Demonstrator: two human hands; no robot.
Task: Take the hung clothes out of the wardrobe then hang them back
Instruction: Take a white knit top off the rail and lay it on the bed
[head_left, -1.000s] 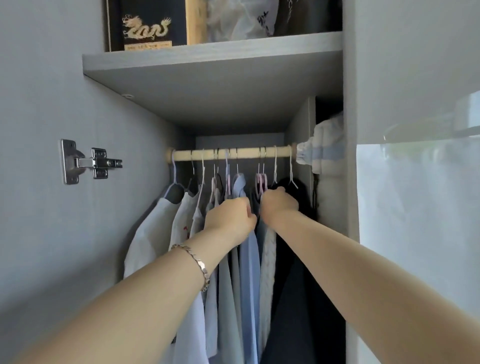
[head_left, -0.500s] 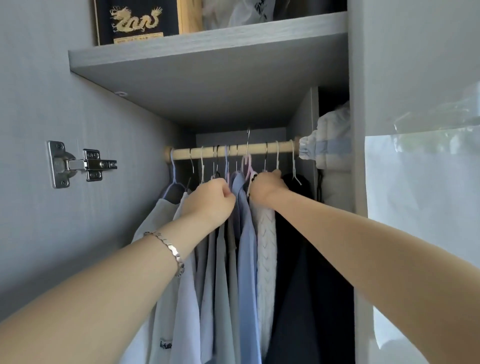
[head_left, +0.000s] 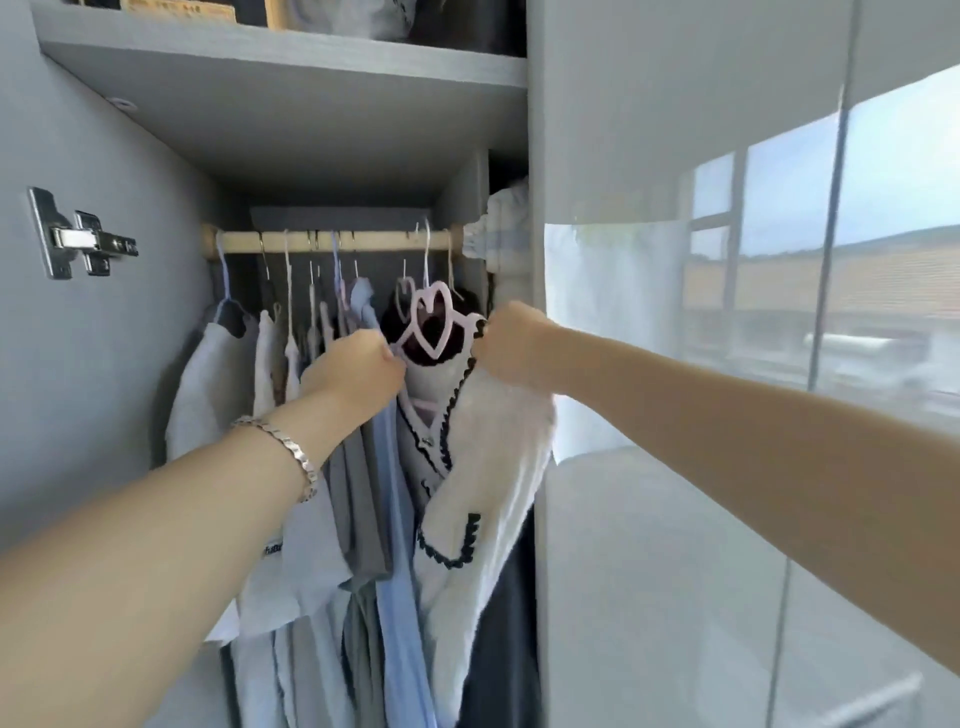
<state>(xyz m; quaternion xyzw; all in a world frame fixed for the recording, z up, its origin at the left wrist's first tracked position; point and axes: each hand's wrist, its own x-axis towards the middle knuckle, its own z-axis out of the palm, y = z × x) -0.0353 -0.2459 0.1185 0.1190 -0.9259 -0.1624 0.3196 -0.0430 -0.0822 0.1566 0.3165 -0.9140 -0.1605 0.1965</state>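
At the left edge of the frame a metal hinge (head_left: 78, 241) sits on the wardrobe's side wall, and from there a wooden rod (head_left: 332, 241) runs across the upper middle under a grey shelf (head_left: 291, 78). A row of pale shirts (head_left: 208, 384) hangs from the left half of the rod, packed close together. The left hand (head_left: 358, 366), with a bracelet (head_left: 283, 447) at the wrist, reaches in just right of those shirts, its fingers curled round the left end of a pink hanger (head_left: 431, 322) with a heart-shaped neck. On that hanger is the piece being taken out, a white cardigan (head_left: 488, 441) with black trim, tilted towards the lower right of the frame in front of a dark garment (head_left: 498, 623). The right hand (head_left: 511, 345) is closed on the cardigan's right shoulder, where the hanger's other end seems to lie under the cloth. The hanger's hook stands near the rod, and it is not clear whether it is free of it. To do this step well, I would lift both ends evenly until the hook is plainly clear, then draw the cardigan straight out towards the body, so that it does not catch the neighbouring hooks or drag the blue shirt beside it. Holding hanger and shoulder together should stop the knit from sliding off. On the right, the glossy door (head_left: 727, 467) stands close, so the sleeve needs room to pass it.
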